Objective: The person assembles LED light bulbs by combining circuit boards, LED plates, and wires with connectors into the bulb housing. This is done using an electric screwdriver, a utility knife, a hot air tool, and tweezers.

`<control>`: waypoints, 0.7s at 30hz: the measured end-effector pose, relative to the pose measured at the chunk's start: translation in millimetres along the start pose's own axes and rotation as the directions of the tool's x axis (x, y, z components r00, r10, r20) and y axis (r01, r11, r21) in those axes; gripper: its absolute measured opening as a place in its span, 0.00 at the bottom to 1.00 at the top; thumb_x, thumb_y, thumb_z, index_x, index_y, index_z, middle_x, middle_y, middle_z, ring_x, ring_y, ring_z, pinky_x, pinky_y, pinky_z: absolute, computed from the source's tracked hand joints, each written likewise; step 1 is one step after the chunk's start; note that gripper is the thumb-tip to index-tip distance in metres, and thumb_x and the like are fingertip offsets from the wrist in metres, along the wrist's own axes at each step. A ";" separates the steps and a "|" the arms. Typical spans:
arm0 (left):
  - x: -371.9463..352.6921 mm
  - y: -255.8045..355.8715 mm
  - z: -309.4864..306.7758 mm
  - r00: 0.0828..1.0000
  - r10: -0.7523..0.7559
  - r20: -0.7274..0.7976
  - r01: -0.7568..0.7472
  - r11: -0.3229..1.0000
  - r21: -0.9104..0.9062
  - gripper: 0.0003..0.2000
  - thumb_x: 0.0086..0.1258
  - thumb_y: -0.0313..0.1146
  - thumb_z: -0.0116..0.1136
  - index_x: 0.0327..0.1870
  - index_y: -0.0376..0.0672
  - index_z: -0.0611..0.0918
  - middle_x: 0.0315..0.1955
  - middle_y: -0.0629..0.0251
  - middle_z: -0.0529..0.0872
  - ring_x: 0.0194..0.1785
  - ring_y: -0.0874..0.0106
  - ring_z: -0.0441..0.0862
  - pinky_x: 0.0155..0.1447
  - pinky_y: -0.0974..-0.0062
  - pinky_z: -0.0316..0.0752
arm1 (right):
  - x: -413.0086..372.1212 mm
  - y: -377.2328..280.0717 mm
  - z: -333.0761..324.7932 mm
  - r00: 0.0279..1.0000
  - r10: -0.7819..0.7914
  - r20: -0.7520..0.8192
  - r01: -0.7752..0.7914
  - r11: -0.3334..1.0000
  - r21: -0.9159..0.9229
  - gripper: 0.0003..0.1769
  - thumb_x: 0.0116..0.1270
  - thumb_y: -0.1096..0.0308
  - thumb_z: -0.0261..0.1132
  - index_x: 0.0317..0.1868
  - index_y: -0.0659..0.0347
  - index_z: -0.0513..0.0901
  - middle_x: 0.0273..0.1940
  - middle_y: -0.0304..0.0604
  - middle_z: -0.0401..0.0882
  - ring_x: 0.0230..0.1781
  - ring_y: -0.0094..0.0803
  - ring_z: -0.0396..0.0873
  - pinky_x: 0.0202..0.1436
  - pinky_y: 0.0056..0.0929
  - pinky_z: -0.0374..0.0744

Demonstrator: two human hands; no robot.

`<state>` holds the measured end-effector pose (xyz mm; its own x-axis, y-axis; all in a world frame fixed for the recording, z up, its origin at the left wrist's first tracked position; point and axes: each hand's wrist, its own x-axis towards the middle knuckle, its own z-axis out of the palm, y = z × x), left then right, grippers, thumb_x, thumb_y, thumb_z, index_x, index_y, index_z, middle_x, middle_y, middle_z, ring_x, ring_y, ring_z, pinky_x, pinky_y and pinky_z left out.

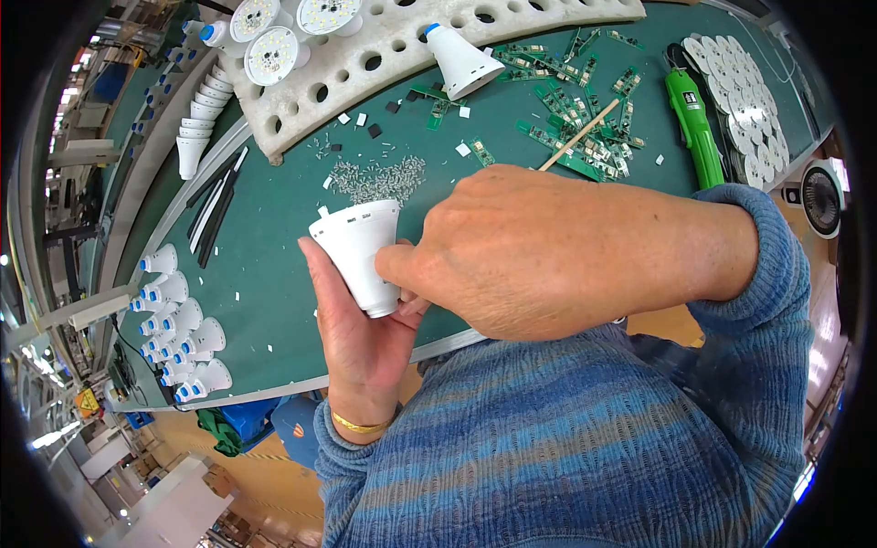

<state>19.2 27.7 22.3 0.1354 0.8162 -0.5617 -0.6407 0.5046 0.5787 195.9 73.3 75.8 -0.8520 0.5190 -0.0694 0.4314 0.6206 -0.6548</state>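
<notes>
A white cone-shaped bulb housing (358,251) is tilted in front of me, wide end up and away, with small slots near its rim. My left hand (361,333) cradles it from below and the left side. Across its right side comes my right hand (521,251), fingers curled, a fingertip against the housing's wall; the other fingertips are partly hidden behind the hand. Just beyond the housing lies a pile of small screws (379,178). Green circuit boards (575,114) are heaped beyond my right hand, a thin wooden stick (580,135) on top.
A green electric screwdriver (692,128) lies at the right beside stacked white discs (740,110). A holed foam board (393,59) at the back bears LED bulbs (272,57) and another housing (459,62). More housings (183,315) stand at left, near black-and-white strips (217,205).
</notes>
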 end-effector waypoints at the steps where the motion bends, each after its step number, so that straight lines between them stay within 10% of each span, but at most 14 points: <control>1: 0.1 -0.1 -0.3 1.000 0.019 -0.003 -0.018 1.000 0.014 0.30 0.73 0.63 0.33 0.51 0.43 0.73 0.31 0.66 0.79 0.27 0.77 0.69 0.27 0.80 0.62 | -0.3 0.0 -0.1 1.000 -0.001 -0.002 0.001 1.000 -0.003 0.07 0.49 0.74 0.62 0.26 0.71 0.81 0.23 0.58 0.81 0.25 0.47 0.83 0.27 0.42 0.79; 21: 1.4 -1.6 -2.0 0.996 0.068 -0.065 -0.065 0.997 0.048 0.30 0.72 0.64 0.37 0.54 0.45 0.73 0.36 0.63 0.80 0.31 0.77 0.73 0.27 0.81 0.64 | -1.9 3.8 3.6 0.998 -0.051 -0.030 0.049 0.997 -0.052 0.08 0.49 0.73 0.63 0.28 0.70 0.80 0.22 0.56 0.80 0.23 0.45 0.82 0.27 0.39 0.78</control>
<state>18.9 27.5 19.4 0.0420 0.8285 -0.5585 -0.6110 0.4636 0.6417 198.1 72.6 70.8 -0.8636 0.5040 -0.0140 0.4041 0.6753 -0.6170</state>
